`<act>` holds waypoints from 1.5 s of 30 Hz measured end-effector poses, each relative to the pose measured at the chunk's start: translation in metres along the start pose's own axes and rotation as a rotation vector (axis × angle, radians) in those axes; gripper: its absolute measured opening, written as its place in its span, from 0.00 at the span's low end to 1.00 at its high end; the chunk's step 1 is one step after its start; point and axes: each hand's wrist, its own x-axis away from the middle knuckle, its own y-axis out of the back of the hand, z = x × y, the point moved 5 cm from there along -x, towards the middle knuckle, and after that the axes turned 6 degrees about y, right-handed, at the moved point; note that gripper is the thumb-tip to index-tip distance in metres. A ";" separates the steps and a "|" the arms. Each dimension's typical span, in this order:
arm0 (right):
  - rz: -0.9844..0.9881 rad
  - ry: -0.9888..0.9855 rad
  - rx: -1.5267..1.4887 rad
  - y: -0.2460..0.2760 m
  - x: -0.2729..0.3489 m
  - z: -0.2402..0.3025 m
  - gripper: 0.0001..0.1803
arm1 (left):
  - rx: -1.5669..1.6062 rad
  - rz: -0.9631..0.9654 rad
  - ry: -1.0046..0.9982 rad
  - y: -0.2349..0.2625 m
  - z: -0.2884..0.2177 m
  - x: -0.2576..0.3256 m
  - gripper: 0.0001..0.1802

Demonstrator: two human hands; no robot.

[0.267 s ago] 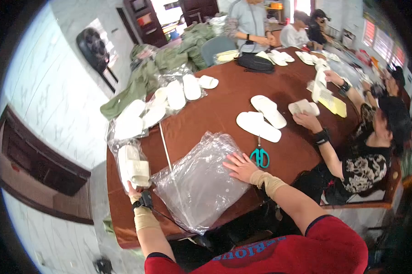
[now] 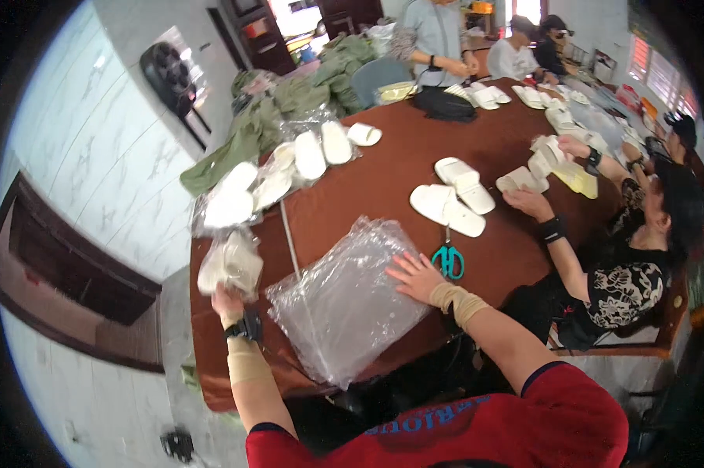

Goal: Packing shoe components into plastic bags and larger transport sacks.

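My left hand [image 2: 227, 301] has its fingers closed on the near end of a bagged pair of slippers [image 2: 231, 267], white ones in clear plastic, at the table's left edge. My right hand [image 2: 414, 276] lies with fingers spread on the right side of a flat stack of clear plastic bags [image 2: 344, 300]. Just beyond that hand are scissors [image 2: 448, 260] with teal handles. Their blades point toward a loose pair of white slippers [image 2: 449, 204], one of which partly overlaps the other.
More bagged white slippers [image 2: 231, 199] line the far left of the brown-covered table [image 2: 360, 187]. To the right, a co-worker's hands [image 2: 530, 203] handle pale slippers beside a yellow sheet [image 2: 577, 181]. Another person stands at the far side near a black bag [image 2: 444, 105] and green sacks [image 2: 305, 93].
The bagged slippers in my left hand have shifted away from me and turned, their plastic now bunched up. My right hand stays on the bags. The co-worker's far hand has moved slightly.
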 end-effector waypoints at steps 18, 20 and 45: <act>0.005 -0.120 -0.086 -0.005 0.016 -0.025 0.30 | -0.235 0.467 0.124 -0.224 -0.002 0.241 0.13; -0.037 -0.111 -0.076 -0.004 0.016 -0.025 0.29 | -0.270 0.566 0.106 -0.224 0.002 0.243 0.12; -0.044 -0.116 -0.119 -0.010 0.015 -0.034 0.28 | -0.276 0.161 -0.066 -0.185 -0.054 0.300 0.28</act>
